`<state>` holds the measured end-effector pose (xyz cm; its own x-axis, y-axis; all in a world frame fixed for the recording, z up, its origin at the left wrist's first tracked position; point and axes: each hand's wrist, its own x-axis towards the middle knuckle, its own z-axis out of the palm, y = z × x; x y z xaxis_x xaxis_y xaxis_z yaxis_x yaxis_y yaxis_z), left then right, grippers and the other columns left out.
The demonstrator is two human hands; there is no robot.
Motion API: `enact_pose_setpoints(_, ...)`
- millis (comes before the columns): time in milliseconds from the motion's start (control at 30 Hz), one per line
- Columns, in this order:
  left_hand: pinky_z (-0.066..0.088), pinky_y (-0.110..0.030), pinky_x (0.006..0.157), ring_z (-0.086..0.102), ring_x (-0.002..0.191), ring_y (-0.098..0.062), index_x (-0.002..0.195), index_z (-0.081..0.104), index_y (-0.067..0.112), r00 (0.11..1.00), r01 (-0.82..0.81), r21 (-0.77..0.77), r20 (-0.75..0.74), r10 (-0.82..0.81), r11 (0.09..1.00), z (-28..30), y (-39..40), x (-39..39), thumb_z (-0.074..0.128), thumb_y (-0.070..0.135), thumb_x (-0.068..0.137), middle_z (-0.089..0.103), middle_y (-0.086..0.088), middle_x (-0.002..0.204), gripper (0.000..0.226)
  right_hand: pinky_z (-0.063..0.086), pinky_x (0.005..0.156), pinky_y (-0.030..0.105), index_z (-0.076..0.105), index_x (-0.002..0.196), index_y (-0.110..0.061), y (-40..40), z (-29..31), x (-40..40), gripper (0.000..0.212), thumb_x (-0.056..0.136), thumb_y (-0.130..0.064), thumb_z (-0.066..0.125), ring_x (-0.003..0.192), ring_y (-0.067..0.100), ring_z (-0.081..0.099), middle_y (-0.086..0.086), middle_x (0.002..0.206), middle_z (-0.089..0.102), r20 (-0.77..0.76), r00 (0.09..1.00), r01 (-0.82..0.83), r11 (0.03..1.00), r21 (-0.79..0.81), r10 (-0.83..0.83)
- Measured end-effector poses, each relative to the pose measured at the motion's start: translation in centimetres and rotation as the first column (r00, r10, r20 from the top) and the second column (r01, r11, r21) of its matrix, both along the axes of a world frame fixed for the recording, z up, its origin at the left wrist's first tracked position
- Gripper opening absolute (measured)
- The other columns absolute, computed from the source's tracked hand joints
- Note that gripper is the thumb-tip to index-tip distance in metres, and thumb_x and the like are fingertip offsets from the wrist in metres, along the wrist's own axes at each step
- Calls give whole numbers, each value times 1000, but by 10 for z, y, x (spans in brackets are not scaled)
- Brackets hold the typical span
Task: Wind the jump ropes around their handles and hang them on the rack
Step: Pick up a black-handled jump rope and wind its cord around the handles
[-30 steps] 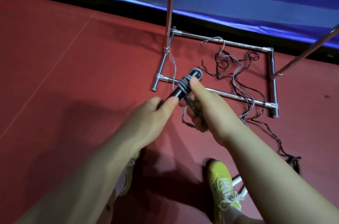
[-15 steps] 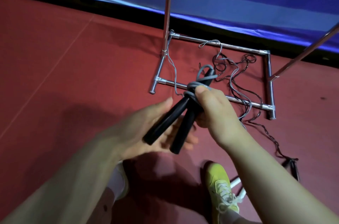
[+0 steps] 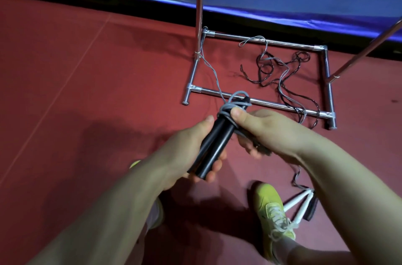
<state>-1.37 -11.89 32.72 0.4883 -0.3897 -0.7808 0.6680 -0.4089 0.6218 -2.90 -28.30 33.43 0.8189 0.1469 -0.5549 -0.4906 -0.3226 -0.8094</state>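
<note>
- Your left hand point(image 3: 191, 151) gripped the two black handles point(image 3: 214, 140), now side by side; half a second earlier they splayed apart, so the pair had been closed up for winding.
- Grey cord point(image 3: 233, 105) sat coiled round the handles' top end, its slack trailing to the rack point(image 3: 256, 102) just beyond.
- Your right hand point(image 3: 267, 132) pinched the coil with its thumb; more loops likely remained.
- Right of the handles, loose ropes point(image 3: 280, 69) lay inside the rack's base, unwound.

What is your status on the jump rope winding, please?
Left hand grips black handles. Right hand pins grey rope coils. Rope tail crosses rack base; not hung yet.
</note>
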Motion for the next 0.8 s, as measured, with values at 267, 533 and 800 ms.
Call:
enact_pose_setpoints(267,27,-18,38,49,32,-15,67,58,10,982,-64,74,181,50,995,7,-9,0,24,53,97,56,0,43,63,34,48,25,45,43,-16,7,-1,2,63,92,-55,43,31,15,35,-3,34,38,131,983,157,965,-212,-131)
enact_pose_setpoints(533,45,-30,65,53,53,-16,76,58,19,864,-8,238,491,-113,971,10,0,0,34,48,97,60,4,60,43,32,43,24,62,65,-7,9,2,-6,75,86,-70,27,39,19,41,6,47,54,83,989,126,991,-56,-121)
enact_pose_setpoints(800,39,-34,67,50,65,-15,79,58,29,813,-12,261,565,-143,965,-3,-11,3,51,65,70,52,10,64,38,23,38,18,52,63,-11,10,-1,-3,52,89,-55,45,37,14,29,0,45,37,-23,944,331,944,6,-330)
